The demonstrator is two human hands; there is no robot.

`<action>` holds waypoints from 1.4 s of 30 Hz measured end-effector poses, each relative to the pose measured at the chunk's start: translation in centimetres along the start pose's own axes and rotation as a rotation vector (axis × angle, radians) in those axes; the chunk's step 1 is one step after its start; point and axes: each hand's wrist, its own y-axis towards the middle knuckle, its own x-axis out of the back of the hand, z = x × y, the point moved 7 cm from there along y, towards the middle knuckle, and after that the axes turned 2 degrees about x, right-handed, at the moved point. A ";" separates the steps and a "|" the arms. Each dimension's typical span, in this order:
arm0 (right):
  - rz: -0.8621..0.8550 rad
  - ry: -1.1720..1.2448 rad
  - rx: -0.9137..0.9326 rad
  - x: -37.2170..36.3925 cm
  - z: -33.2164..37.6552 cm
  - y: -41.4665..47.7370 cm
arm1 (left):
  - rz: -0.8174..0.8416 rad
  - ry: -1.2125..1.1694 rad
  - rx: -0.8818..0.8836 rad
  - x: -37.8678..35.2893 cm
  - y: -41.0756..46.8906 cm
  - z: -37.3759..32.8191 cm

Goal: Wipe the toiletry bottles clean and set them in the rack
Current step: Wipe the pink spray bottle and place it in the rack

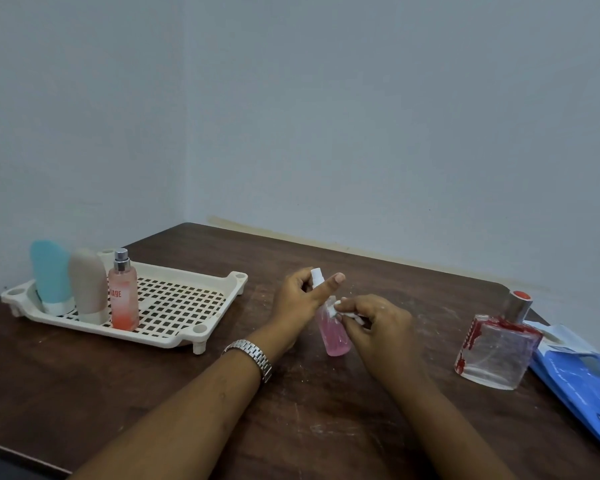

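Observation:
A small pink spray bottle (333, 336) with a white nozzle is held tilted above the table's middle. My left hand (300, 299) grips it near the top, thumb raised. My right hand (374, 323) presses a small white wipe (343, 311) against the bottle's shoulder. At the left stands a cream slotted rack (184, 299). In its left end stand a blue tube (51, 277), a beige tube (89, 285) and a pink mist bottle (123, 296) with a silver sprayer. A square clear glass perfume bottle (496, 351) with red marks and a silver cap stands on the table at the right.
A blue plastic wipes packet (582, 379) lies at the right table edge, beside the perfume bottle. The dark wooden table (291, 427) sits in a wall corner, with walls behind and to the left. A metal watch (253, 355) is on my left wrist.

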 end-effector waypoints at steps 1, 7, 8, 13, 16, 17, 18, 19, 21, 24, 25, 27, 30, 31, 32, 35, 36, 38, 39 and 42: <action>-0.007 0.007 -0.028 0.1 -0.4 0.1 | 0.001 0.007 -0.003 0.0 0.0 -0.1; -0.028 0.038 -0.025 0.0 0.3 0.1 | -0.012 0.021 -0.023 0.0 0.0 -0.2; -0.006 0.026 0.008 -0.2 0.9 0.1 | -0.025 0.016 -0.018 0.1 0.1 -0.2; 0.113 -0.044 0.074 -0.9 1.5 0.1 | -0.071 0.035 0.009 0.5 0.2 0.2; 0.118 -0.033 -0.013 -0.5 0.1 0.2 | -0.067 0.049 0.013 0.6 0.2 0.3; 0.100 -0.031 -0.034 -0.4 -0.2 0.3 | -0.062 0.059 0.008 0.6 0.2 0.2; 0.075 -0.030 -0.045 -0.2 -0.4 0.3 | -0.053 0.070 -0.003 0.5 0.2 0.0; 0.051 -0.029 -0.046 -0.1 -0.4 0.3 | -0.045 0.081 -0.020 0.4 0.1 -0.2; 0.021 -0.030 -0.027 -0.2 0.1 0.2 | -0.042 0.101 -0.047 0.3 0.0 -0.6; 0.034 -0.043 0.055 -0.6 1.6 0.1 | -0.068 0.106 -0.050 0.5 0.1 -0.5; 0.055 -0.059 0.088 -0.8 2.1 0.1 | -0.078 0.110 -0.044 0.6 0.1 -0.4; 0.113 -0.118 0.128 -1.2 2.6 -0.1 | -0.091 0.115 -0.032 0.7 0.1 -0.3; 0.179 -0.149 0.068 -1.3 1.5 -0.1 | -0.096 0.100 -0.020 0.8 0.2 0.0; 0.177 -0.131 0.027 -1.1 0.9 0.0 | -0.092 0.102 -0.014 0.9 0.2 0.0; 0.161 -0.104 -0.016 -1.0 0.3 0.0 | -0.085 0.108 -0.008 0.9 0.2 0.1; 0.075 -0.050 -0.097 -0.6 -0.5 0.3 | -0.047 0.113 -0.008 0.6 0.3 0.2; 0.051 -0.042 -0.102 -0.6 -0.4 0.3 | -0.037 0.112 -0.009 0.5 0.3 0.2; 0.047 -0.026 -0.083 -0.8 0.0 0.2 | -0.032 0.118 -0.014 0.5 0.3 0.2; 0.064 -0.020 -0.065 -0.9 0.3 0.2 | -0.037 0.123 -0.014 0.6 0.3 0.2; 0.130 -0.036 -0.024 -1.2 0.6 0.1 | -0.050 0.138 -0.011 0.9 0.3 0.1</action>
